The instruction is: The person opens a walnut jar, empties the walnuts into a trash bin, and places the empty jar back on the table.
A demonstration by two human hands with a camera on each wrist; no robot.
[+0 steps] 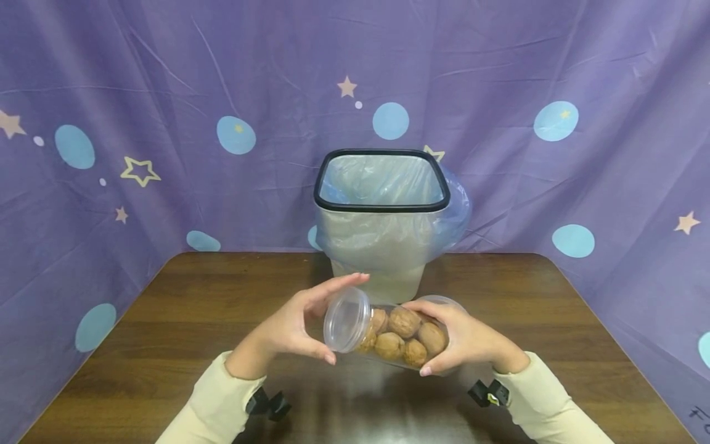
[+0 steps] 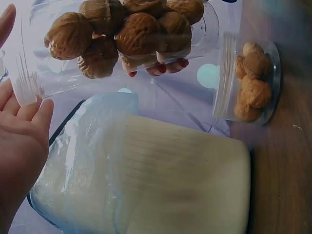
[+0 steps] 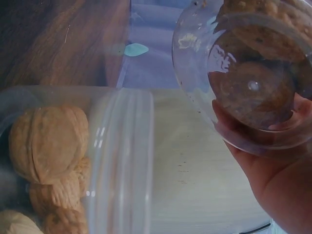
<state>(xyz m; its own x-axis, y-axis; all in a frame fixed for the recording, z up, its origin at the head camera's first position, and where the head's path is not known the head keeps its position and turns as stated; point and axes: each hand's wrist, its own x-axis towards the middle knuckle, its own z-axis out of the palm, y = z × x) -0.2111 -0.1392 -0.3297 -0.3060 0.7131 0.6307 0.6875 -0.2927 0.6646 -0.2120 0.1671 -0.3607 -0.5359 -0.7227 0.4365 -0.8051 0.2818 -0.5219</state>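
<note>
A clear plastic jar of walnuts (image 1: 403, 336) is held up on its side, its clear lid (image 1: 346, 320) toward the left. My right hand (image 1: 463, 339) grips it round the base end; the right wrist view shows the jar's round bottom (image 3: 253, 83) against the palm. Around the lid my left hand (image 1: 294, 324) is spread, fingers above and thumb below. Whether its fingertips touch the lid I cannot tell. Behind the held jar stands a second lidded jar of walnuts (image 2: 253, 85), mostly hidden in the head view.
A pale waste bin (image 1: 377, 246) with a black rim and a bluish plastic liner (image 1: 455, 209) stands at the back of the brown wooden table (image 1: 183, 320). Behind it hangs a purple curtain (image 1: 288, 74) with stars and blue dots.
</note>
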